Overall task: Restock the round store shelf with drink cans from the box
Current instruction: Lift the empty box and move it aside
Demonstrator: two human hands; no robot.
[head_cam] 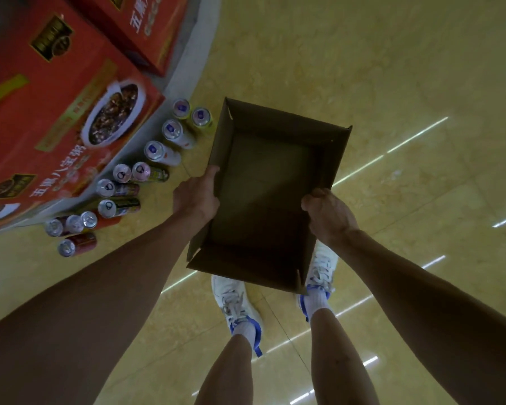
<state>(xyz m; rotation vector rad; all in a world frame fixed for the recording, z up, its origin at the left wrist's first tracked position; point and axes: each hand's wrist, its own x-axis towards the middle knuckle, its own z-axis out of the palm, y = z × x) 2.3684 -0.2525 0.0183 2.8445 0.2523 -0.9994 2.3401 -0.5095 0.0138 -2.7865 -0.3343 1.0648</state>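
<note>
I hold an open brown cardboard box (pixel 278 159) in the air above my feet; nothing shows inside it. My left hand (pixel 197 197) grips its left wall, thumb on the rim. My right hand (pixel 327 214) grips the right wall, fingers curled over the edge. Several drink cans (pixel 155 150) stand on the floor in a curved row along the base of the round shelf (pixel 184 68), from yellow-green ones (pixel 200 116) at the far end to red ones (pixel 76 244) at the near end.
Large red food cartons (pixel 59 112) sit on the round shelf at the left. Glossy yellow floor tiles (pixel 406 83) spread to the right and behind. My white shoes (pixel 231 299) stand below the box.
</note>
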